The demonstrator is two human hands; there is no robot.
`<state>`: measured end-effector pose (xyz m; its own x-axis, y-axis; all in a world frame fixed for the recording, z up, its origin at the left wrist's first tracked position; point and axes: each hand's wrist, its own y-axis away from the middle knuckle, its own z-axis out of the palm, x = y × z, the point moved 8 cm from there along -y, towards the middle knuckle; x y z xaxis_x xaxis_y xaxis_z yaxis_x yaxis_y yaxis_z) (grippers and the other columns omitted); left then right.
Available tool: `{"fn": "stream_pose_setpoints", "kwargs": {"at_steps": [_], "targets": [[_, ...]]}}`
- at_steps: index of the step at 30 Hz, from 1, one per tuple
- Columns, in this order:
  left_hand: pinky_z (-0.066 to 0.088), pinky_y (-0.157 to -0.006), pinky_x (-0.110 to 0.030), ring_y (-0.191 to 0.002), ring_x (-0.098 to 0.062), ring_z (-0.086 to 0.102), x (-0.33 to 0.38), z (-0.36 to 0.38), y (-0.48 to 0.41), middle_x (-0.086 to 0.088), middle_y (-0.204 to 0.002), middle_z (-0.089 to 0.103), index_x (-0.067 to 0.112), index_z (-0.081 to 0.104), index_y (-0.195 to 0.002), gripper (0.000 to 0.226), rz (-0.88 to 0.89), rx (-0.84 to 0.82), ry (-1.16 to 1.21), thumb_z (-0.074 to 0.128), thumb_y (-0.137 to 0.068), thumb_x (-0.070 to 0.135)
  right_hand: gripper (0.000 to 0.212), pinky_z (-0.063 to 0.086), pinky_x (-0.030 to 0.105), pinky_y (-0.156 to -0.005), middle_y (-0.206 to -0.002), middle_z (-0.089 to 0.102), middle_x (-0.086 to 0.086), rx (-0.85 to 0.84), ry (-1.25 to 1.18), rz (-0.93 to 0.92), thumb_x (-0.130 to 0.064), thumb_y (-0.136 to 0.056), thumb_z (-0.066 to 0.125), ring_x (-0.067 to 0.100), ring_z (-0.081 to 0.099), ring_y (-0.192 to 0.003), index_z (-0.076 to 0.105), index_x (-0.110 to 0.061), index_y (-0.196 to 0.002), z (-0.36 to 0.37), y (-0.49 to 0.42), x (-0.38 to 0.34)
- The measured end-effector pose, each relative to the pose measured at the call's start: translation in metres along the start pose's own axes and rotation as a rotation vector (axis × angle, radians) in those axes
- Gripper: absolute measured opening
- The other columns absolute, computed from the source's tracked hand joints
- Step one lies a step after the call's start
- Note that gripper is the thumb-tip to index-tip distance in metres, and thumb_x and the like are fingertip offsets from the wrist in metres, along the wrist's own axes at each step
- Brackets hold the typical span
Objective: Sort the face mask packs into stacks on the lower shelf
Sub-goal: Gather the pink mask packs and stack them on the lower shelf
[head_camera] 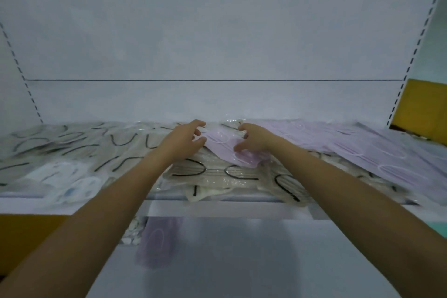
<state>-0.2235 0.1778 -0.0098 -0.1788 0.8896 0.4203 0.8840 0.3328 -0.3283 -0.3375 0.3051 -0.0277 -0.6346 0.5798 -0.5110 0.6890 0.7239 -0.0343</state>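
White metal shelving is faced. Mid upper shelf, a lilac plastic-wrapped face mask pack is laid over beige clear-wrapped packs, long axis slanted back-left to front-right. Its right end is pinched by the right hand; its left edge is touched by the half-curled left hand, though whether it is gripped cannot be told.

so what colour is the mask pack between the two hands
Pale lilac; the mask pack shows best in the head view.
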Motion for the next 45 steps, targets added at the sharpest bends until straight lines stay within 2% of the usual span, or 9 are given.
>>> {"fn": "stream_pose_setpoints", "kwargs": {"at_steps": [7,12,17,20,24,29,38,41,45], "targets": [[0.038,-0.083,-0.024,-0.097,-0.014,0.050,0.000,-0.008,0.002,-0.011,-0.131,0.051,0.023,0.037,-0.141,0.051,-0.020,0.105,0.183,0.054,-0.094,0.026,0.055,0.034,0.018,-0.066,-0.104,0.048,0.003,0.331,-0.185,-0.218,-0.001,-0.086,0.056,0.016,0.047,-0.080,0.043,-0.020,-0.136,-0.030,0.014,-0.005],[0.040,-0.093,-0.026,-0.122,-0.013,0.047,0.028,-0.012,-0.001,0.002,-0.143,0.039,0.037,0.020,-0.147,0.066,0.006,0.141,0.636,0.057,-0.093,0.025,0.057,0.043,0.009,-0.057,-0.095,0.043,-0.004,0.461,-0.634,-0.262,-0.002,-0.089,0.057,0.012,0.045,-0.071,0.039,-0.029,-0.136,-0.055,0.036,0.003],[0.048,-0.066,-0.010,-0.074,-0.005,0.055,0.063,-0.016,-0.001,0.007,-0.100,0.053,0.018,0.051,-0.128,0.046,0.103,0.269,0.778,0.055,-0.088,-0.005,0.057,0.041,0.008,-0.054,-0.092,0.043,-0.002,0.478,-0.749,-0.292,0.001,-0.090,0.054,0.010,0.048,-0.065,0.036,-0.023,-0.138,-0.063,0.056,0.007],[0.037,-0.048,-0.009,-0.059,-0.012,0.043,0.068,-0.018,-0.001,0.004,-0.088,0.050,0.021,0.057,-0.115,0.037,0.126,0.329,0.732,0.052,-0.089,-0.004,0.053,0.045,0.017,-0.065,-0.089,0.047,-0.005,0.506,-0.732,-0.298,0.003,-0.091,0.051,0.014,0.054,-0.074,0.036,-0.017,-0.138,-0.078,0.063,0.020],[0.037,-0.056,-0.003,-0.051,-0.002,0.038,0.061,-0.025,-0.002,0.004,-0.073,0.050,0.020,0.059,-0.115,0.039,0.074,0.415,0.692,0.046,-0.088,-0.006,0.050,0.042,0.014,-0.071,-0.114,0.055,0.006,0.617,-0.324,-0.177,-0.004,-0.094,0.047,0.021,0.052,-0.097,0.034,-0.014,-0.141,-0.113,0.073,0.064],[0.041,-0.067,-0.002,-0.072,0.001,0.049,0.050,-0.025,0.003,0.005,-0.114,0.056,0.016,0.058,-0.117,0.039,0.004,0.512,0.704,0.044,-0.088,-0.005,0.056,0.029,0.035,-0.109,-0.147,0.039,0.005,0.137,0.195,0.045,-0.022,-0.100,0.038,0.030,0.042,-0.128,0.013,-0.016,-0.150,-0.078,0.065,0.117],[0.041,-0.095,-0.024,-0.107,-0.008,0.047,0.034,-0.031,0.017,-0.003,-0.122,0.053,0.008,0.055,-0.122,0.040,-0.078,0.648,0.708,0.039,-0.089,-0.007,0.035,0.040,0.021,-0.088,-0.119,0.060,0.000,0.103,-0.166,-0.137,-0.014,-0.098,0.044,0.019,0.053,-0.116,0.046,-0.017,-0.133,-0.065,0.087,0.096],[0.042,-0.091,-0.020,-0.105,-0.008,0.047,0.040,-0.027,0.019,0.001,-0.118,0.051,0.009,0.055,-0.122,0.040,-0.086,0.636,0.706,0.039,-0.089,-0.007,0.046,0.035,0.035,-0.105,-0.137,0.048,0.008,0.293,-0.001,0.034,-0.029,-0.096,0.048,0.029,0.043,-0.127,0.039,-0.019,-0.140,-0.084,0.074,0.123],[0.042,-0.093,-0.021,-0.106,-0.008,0.048,0.053,-0.022,0.020,0.003,-0.118,0.052,0.008,0.055,-0.122,0.042,-0.058,0.611,0.696,0.038,-0.088,-0.009,0.070,0.031,0.047,-0.108,-0.144,0.039,0.014,0.129,0.059,0.233,-0.044,-0.088,0.056,0.035,0.035,-0.132,0.023,-0.024,-0.147,-0.067,0.058,0.145]]}}
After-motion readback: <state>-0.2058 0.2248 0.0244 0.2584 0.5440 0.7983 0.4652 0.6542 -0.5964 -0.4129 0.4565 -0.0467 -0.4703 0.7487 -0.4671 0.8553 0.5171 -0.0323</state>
